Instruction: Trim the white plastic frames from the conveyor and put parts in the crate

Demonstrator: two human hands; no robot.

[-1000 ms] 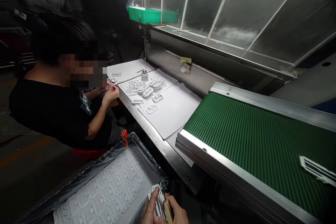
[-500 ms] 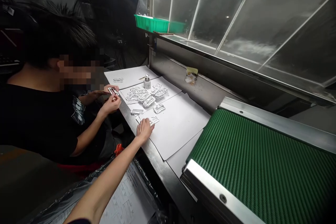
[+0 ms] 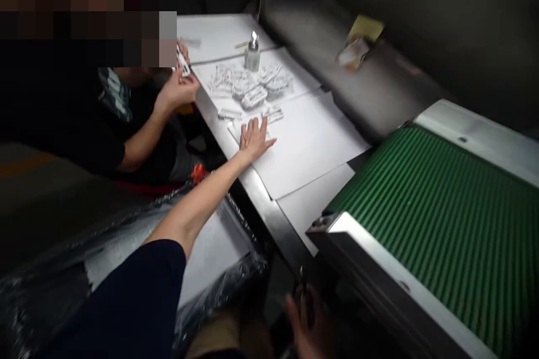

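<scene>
White frames lie heaped on paper sheets across the worktop, near a small bottle. Left hand: palm down just inside the worktop's front edge, fingers spread, just beside loose frames at the heap's near side. Right hand: below that edge, dim and blurred; cannot tell whether its fingers grip the narrow item there.

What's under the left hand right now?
White paper shows around the left hand, and a bit of a white piece peeks out by the thumb; whatever lies beneath the palm is covered.
</scene>
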